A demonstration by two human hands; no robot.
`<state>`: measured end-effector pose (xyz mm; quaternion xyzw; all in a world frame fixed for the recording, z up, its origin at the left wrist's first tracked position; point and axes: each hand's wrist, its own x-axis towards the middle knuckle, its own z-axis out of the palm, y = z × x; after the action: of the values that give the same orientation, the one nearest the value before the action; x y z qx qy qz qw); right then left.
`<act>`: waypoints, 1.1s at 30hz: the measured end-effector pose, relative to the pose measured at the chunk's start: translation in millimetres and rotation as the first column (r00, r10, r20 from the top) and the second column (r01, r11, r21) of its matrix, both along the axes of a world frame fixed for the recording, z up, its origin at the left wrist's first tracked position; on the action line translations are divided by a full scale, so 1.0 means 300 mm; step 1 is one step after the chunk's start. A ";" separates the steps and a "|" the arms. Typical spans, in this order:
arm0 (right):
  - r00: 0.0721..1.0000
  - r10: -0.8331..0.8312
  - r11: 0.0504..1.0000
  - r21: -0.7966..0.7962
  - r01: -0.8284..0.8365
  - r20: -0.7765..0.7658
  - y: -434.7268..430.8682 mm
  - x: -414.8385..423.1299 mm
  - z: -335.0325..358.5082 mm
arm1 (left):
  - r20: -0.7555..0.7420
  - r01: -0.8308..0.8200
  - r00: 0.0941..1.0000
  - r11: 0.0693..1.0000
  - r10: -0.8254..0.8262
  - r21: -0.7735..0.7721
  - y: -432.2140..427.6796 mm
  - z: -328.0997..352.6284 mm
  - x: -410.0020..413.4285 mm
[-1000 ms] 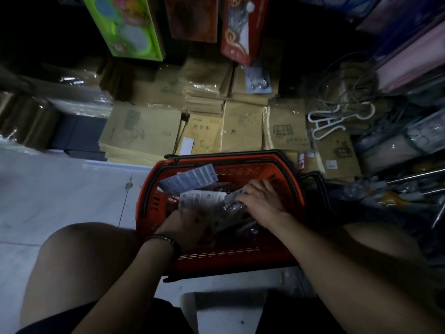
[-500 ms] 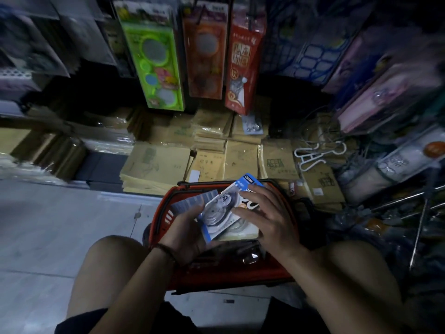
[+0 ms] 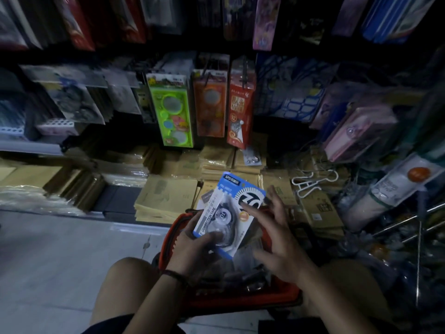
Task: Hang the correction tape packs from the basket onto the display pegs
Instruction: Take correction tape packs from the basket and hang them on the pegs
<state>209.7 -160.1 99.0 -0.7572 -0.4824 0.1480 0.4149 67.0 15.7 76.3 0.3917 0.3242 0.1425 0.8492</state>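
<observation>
Since the earlier frame the correction tape pack has risen from the basket to centre frame, above its far rim. The left hand grips the pack's lower end, thumb across the front. The right hand is spread, one fingertip touching the card. Inside the basket, at lower centre, lie dim, indistinct items.

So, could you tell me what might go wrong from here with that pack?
The left hand grips the pack only by its lower end, and the right hand just touches it with straight fingers, so it may drop into the basket. The scene is dim, so lining the card up on a peg could be hard. Bare rods jut out on the right and might snag an arm.
</observation>
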 end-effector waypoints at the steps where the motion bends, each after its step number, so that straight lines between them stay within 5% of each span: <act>1: 0.991 -0.029 0.997 0.065 0.038 -0.130 0.005 -0.009 0.012 | 0.008 -0.003 1.000 1.000 0.003 0.009 -0.011 0.019 0.002; 4: 0.944 -0.134 0.966 0.174 0.193 -0.300 0.040 -0.040 0.037 | 0.046 0.069 0.997 0.998 -0.069 0.005 -0.032 0.066 0.005; 11: 0.900 -0.189 0.932 0.217 0.290 -0.392 0.038 -0.035 0.129 | 0.102 0.146 0.985 0.988 -0.140 -0.051 -0.026 0.200 -0.004; 15: 0.947 -0.184 0.942 0.227 0.247 -0.264 0.038 0.011 0.252 | 0.239 0.257 0.944 0.961 -0.226 -0.106 0.005 0.306 0.004; 19: 0.961 -0.269 0.921 0.274 0.278 -0.068 0.035 0.077 0.364 | 0.254 0.330 0.911 0.944 -0.325 0.023 0.007 0.440 0.054; 25: 0.840 -0.537 0.743 0.513 0.430 0.074 0.040 0.122 0.583 | 0.168 0.156 0.966 0.961 -0.197 0.229 -0.048 0.644 0.177; 31: 0.786 -0.607 0.684 0.579 0.443 0.117 0.046 0.172 0.768 | 0.227 0.047 0.960 0.897 -0.161 0.440 -0.100 0.872 0.286; 33: 0.812 -0.553 0.745 0.547 0.381 0.188 0.036 0.195 0.836 | 0.260 0.005 0.956 0.890 -0.139 0.457 -0.096 0.940 0.326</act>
<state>268.2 -149.3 350.0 -0.7394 -0.3586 -0.2203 0.5255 164.7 -13.0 358.4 0.5650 0.1415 0.2371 0.7775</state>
